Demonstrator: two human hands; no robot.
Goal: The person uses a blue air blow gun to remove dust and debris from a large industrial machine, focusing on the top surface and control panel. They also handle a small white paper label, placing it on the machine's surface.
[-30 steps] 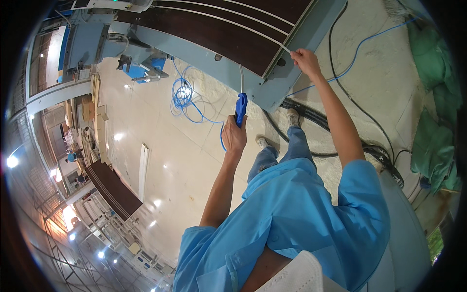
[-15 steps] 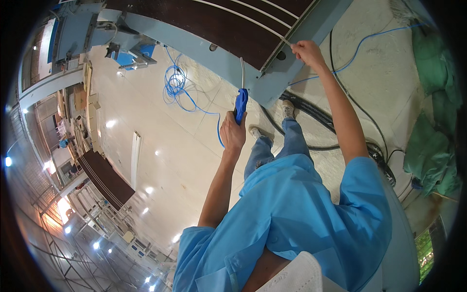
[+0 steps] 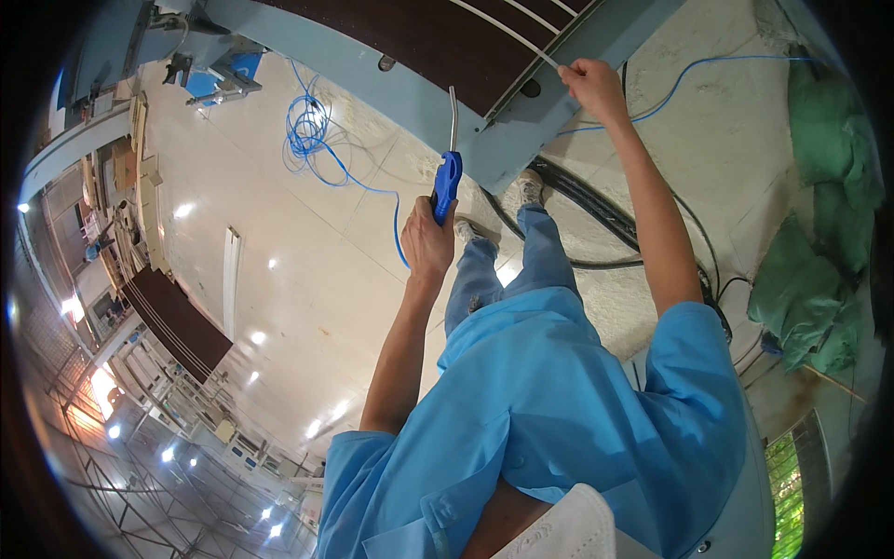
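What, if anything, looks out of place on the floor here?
The blue hose lies in a loose tangle, not neatly coiled, on the floor left of the blue air gun. Pale dust seems scattered about too.

The left hand's fingers (image 3: 448,219) hide the lower grip of the blue air gun (image 3: 448,175). The right hand's fingers (image 3: 574,77) cover the near tip of a white strip (image 3: 507,33); its far end and the dark panel (image 3: 433,47) are cut off by the view's far edge. Left, distant machinery (image 3: 168,382) is too small and blurred to tell.
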